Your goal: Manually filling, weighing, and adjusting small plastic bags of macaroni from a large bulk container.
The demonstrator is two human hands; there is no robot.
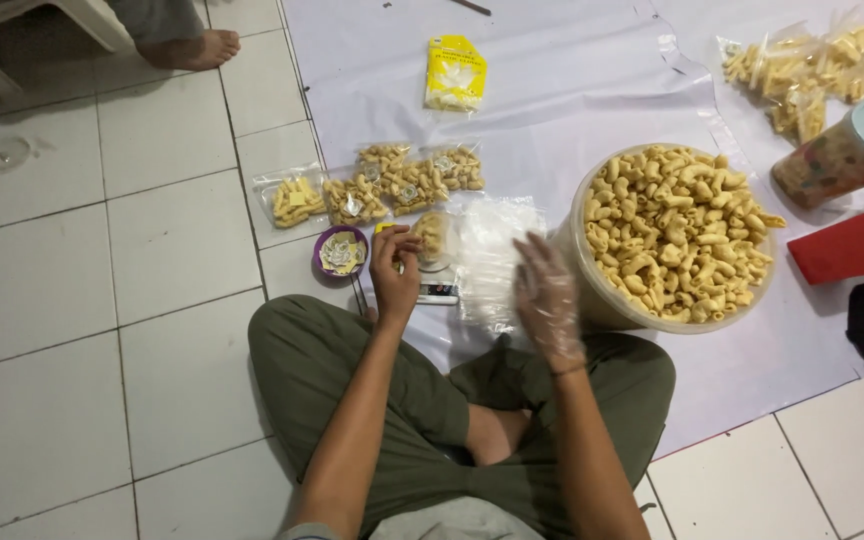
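Snack bag, a small clear pouch partly filled with curled yellow crackers, sits on a little scale just ahead of the person's crossed legs; its long axis runs away from the person, mouth toward the far side. The left hand is bare and pinches the near left edge of this pouch with curled fingers. The right hand, inside a thin clear plastic glove, hangs open with fingers spread, grasping nothing, just beside a heap of empty clear bags.

Right of that heap stands a big round tub, heaped with the same curled crackers. Beyond the scale lies a row of filled packets, side by side, each with a small insert. A small purple bowl holds little white sachets. Farther off lies a yellow packet, and at the far right a pile of more filled bags, beside a lidded patterned canister lying tilted.

Everything rests on a white plastic sheet spread over a floor of pale tiles. Another person's bare foot shows at the top left, by a white plastic chair leg.
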